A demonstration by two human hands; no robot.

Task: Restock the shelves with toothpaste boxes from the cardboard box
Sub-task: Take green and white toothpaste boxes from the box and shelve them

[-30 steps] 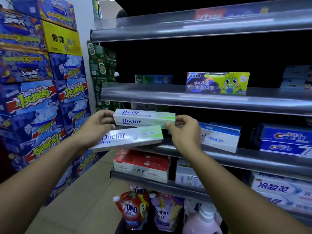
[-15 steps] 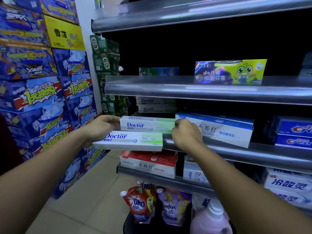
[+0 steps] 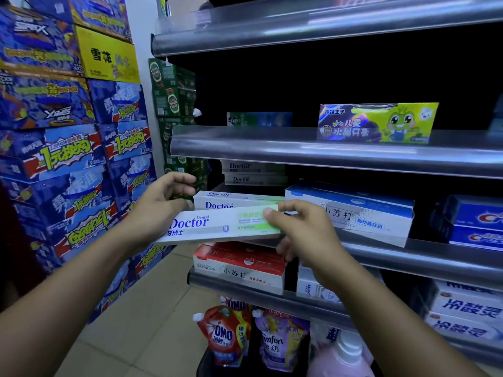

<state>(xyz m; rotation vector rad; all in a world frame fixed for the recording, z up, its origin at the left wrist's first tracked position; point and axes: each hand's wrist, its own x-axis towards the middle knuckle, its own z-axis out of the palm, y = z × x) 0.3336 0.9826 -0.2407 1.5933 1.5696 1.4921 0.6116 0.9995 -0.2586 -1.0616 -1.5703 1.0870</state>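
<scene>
We are mid-placement: our left hand [image 3: 160, 208] holds the left end of a Doctor toothpaste box [image 3: 217, 227], tilted a little before the middle shelf [image 3: 435, 257], where another Doctor box [image 3: 234, 198] lies just behind it. Our right hand [image 3: 302, 232] pinches the held box's right end, thumb on top, fingers beneath. Next, we judge, it must be lifted and slid onto or beside the shelved one; both forearms [image 3: 76, 270] reach forward
</scene>
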